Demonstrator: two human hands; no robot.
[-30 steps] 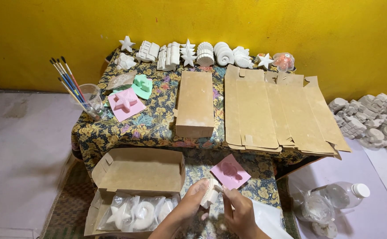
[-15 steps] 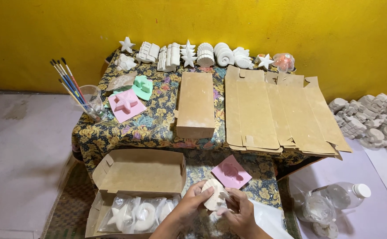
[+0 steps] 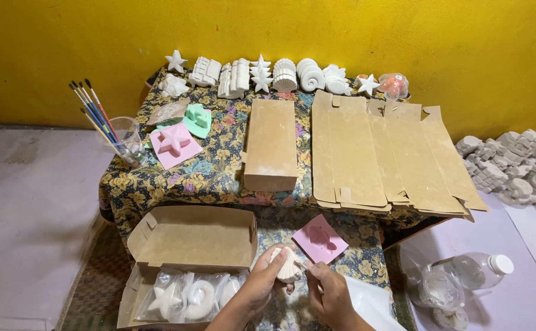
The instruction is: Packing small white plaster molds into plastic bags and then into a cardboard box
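A white shell-shaped cast [image 3: 289,265] is cupped in the closed fingers of the left hand [image 3: 262,283]. The right hand [image 3: 328,293], fingers pinched on a small tool too fine to identify, is brought to the cast's edge. The cast is best held steady and worked lightly, so that nothing chips.

Two bare forearms, left hand [image 3: 262,283] and right hand [image 3: 329,294], sleeveless, unadorned.
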